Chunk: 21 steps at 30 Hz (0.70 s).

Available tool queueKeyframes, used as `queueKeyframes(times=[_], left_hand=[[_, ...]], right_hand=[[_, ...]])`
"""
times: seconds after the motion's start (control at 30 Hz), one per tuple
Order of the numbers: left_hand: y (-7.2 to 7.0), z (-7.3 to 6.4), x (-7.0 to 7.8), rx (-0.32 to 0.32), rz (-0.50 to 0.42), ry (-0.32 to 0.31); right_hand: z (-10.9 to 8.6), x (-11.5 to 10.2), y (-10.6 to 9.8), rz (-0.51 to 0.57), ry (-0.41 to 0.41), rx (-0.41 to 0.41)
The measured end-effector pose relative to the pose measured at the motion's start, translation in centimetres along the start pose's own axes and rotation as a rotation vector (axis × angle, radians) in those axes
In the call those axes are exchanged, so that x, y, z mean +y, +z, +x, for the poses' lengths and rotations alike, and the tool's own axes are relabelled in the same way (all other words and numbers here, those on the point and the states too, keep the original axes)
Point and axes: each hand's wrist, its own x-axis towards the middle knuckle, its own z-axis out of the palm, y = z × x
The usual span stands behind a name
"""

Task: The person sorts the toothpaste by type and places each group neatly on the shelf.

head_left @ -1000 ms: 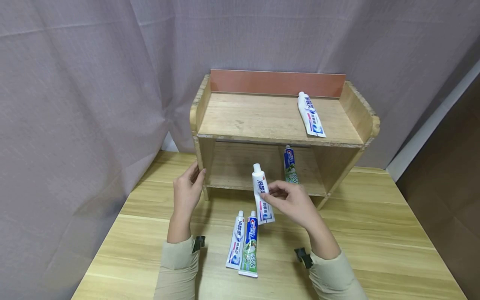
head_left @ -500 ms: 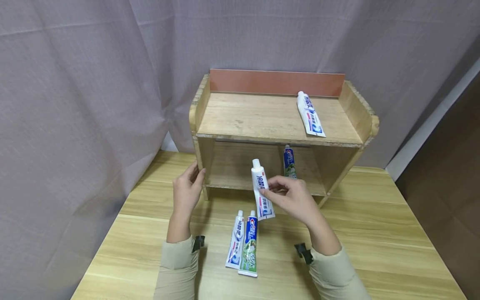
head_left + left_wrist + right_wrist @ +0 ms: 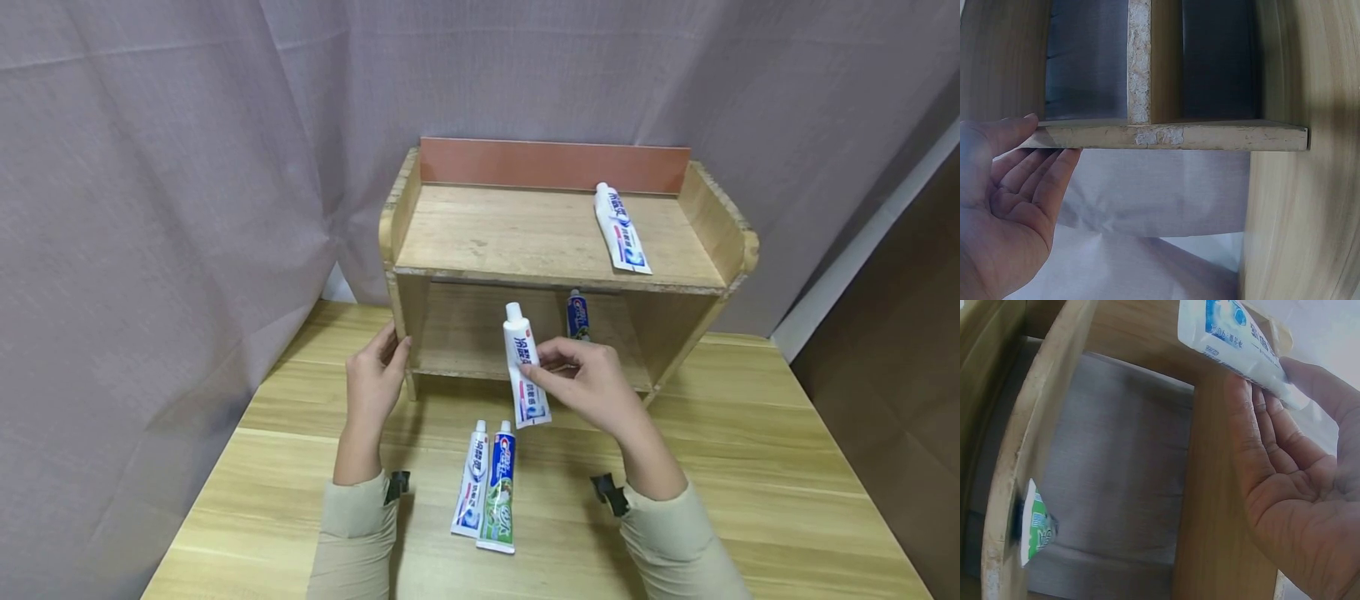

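Observation:
My left hand (image 3: 375,379) holds the left side panel of a small wooden shelf (image 3: 480,273). In the left wrist view its thumb lies on one face of the panel (image 3: 1222,137) and the fingers on the other. A white toothpaste tube (image 3: 517,342) with blue print, cap up, is pinched by my right hand (image 3: 588,383) in front of the lower compartment. The right wrist view shows that tube (image 3: 1235,337) between thumb and fingertips. Behind the right hand, a blue and green toothpaste tube (image 3: 577,312) lies on the lower board, partly hidden.
Another white toothpaste tube (image 3: 622,229) lies on the top board, toward the right. On the table (image 3: 750,467), a white tube (image 3: 470,483) and a blue and green tube (image 3: 498,492) lie side by side between my forearms. A grey curtain (image 3: 187,208) hangs behind.
My right hand has risen and moved toward the shelf with the white toothpaste tube, now covering more of the tube on the lower board. The left hand stays on the side panel.

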Motion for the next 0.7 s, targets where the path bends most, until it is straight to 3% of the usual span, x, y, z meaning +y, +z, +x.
queueKeyframes(times=[0.4,0.7], left_hand=[[-0.1,0.0,0.1,0.005,-0.003,-0.002],[0.1,0.0,0.1,0.009,-0.009,0.002]], right_hand=[[1.2,-0.9,-0.7,-0.007,-0.059,0.037],[1.8,-1.8,-1.3,-0.009,-0.051,0.062]])
